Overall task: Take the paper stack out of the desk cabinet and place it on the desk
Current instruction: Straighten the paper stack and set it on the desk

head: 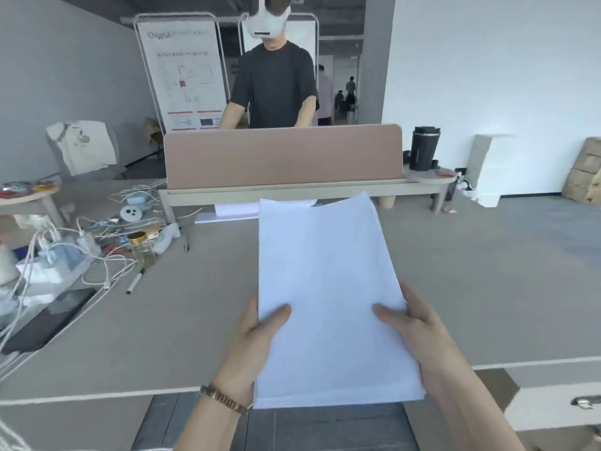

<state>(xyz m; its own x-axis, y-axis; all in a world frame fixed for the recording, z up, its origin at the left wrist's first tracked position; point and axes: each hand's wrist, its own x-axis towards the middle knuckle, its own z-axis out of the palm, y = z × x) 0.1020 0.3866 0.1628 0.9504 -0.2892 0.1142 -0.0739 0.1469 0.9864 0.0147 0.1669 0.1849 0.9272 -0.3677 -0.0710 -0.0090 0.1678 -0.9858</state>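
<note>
A grey desk stretches beneath a white paper stack held above it, long edge pointing away toward a pink divider panel. The left hand and right hand grip its near corners, thumbs on top. A gold watch circles the left wrist.

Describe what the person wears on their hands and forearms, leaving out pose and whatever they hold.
Both forearms are bare, with no sleeves in view and no gloves. The left hand has a watch at the wrist, with a gold-toned link bracelet. The right hand and its wrist carry nothing that shows; no rings are visible on either hand.
</note>
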